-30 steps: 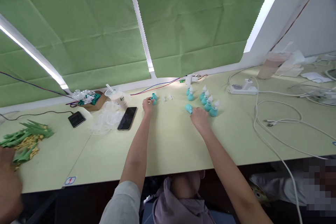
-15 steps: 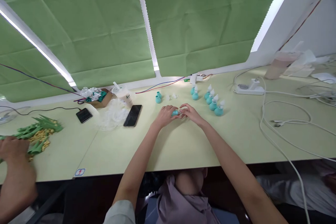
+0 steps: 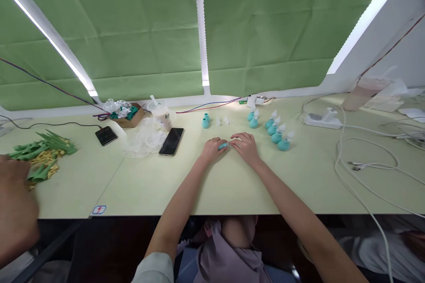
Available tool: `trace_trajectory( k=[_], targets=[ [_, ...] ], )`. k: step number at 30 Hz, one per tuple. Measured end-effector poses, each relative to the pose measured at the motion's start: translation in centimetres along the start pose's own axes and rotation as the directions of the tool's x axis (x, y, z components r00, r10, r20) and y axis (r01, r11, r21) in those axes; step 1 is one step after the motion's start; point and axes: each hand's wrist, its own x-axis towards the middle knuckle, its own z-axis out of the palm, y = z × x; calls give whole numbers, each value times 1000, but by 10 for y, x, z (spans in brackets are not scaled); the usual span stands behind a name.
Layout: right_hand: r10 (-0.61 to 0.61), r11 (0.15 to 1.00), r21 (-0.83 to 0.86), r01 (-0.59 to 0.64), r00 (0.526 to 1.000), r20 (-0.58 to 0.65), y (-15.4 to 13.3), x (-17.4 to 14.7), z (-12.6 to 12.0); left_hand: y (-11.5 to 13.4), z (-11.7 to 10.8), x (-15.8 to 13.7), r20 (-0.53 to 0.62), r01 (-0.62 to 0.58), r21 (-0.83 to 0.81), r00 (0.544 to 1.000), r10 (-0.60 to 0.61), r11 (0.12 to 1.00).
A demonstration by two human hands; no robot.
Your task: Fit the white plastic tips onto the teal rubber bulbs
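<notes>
My left hand [image 3: 211, 150] is closed around a small teal squeeze bottle [image 3: 222, 146], lying on its side just above the table. The fingertips of my right hand [image 3: 246, 147] pinch together at the bottle's neck end, on a small whitish nozzle that the fingers mostly cover. Beyond my hands stand teal bottles [image 3: 205, 122] with open necks. Beside them lie several small white plastic pieces [image 3: 226, 120]. To the right, several teal bottles [image 3: 276, 136] with white pointed nozzles stand upright in a slanting row, with more [image 3: 253, 122] behind.
A black phone [image 3: 171, 141], crumpled clear plastic [image 3: 142, 139], a lidded drink cup [image 3: 161, 115] and a small box [image 3: 131, 118] stand left. Farther left, another person's hand [image 3: 15, 185] is near green and yellow pieces [image 3: 49, 154]. White cables [image 3: 368, 166] and a power strip [image 3: 322, 120] lie right.
The view has shifted slightly, moving the table things rightward. My right hand's fingers have flattened and straightened somewhat at the nozzle; my left hand keeps its hold on the teal bottle.
</notes>
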Motion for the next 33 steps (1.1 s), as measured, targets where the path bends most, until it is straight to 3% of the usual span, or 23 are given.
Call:
trace_trajectory(
  k=[9, 19, 23, 28, 30, 33],
  targets=[
    [-25, 995, -88, 43, 980, 196, -1, 4, -10, 1, 7, 0, 21, -102, 112, 995, 101, 988],
    [42, 999, -34, -33, 944, 327, 2, 2, -3, 0, 3, 0, 68, -223, 269, 975, 213, 937],
    [137, 990, 4, -143, 953, 269, 6, 3, 1, 1, 0, 1, 77, -220, 278, 975, 207, 935],
    [369, 923, 118, -366, 929, -6, 28, 3, 0, -4, 3, 1, 34, -185, 191, 983, 182, 964],
    [413, 905, 130, -405, 910, -45, 37, 5, 1, -8, 4, 1, -38, -100, 112, 994, 104, 989],
    [394, 919, 13, -394, 919, 21, 45, 20, 6, -17, 3, 3, -186, 109, -72, 975, -120, 991]
  ],
)
